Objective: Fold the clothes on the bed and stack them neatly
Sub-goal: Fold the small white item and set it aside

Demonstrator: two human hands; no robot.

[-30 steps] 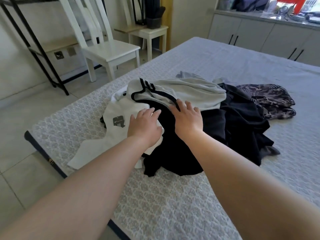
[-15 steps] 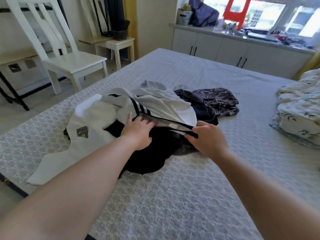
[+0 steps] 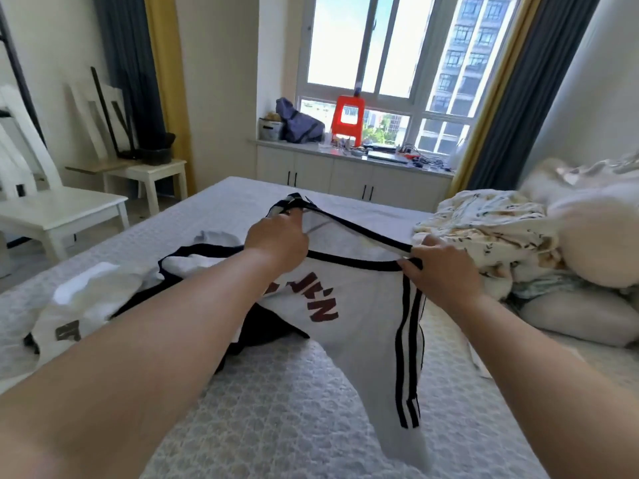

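Two hands raised over the bed (image 3: 276, 409). Left hand (image 3: 276, 242): fingers curled, pinching the dark-trimmed edge of one white jersey (image 3: 363, 323). Right hand (image 3: 441, 271): fingertips pinched on the same trim at the shoulder. Jersey lifted and stretched between both hands, lower part draped onto bed; three dark side stripes, red lettering. Pile of remaining clothes (image 3: 96, 305) at left, count unclear. One floral quilt (image 3: 484, 229) at right. Two white chairs (image 3: 52, 202) beside bed.
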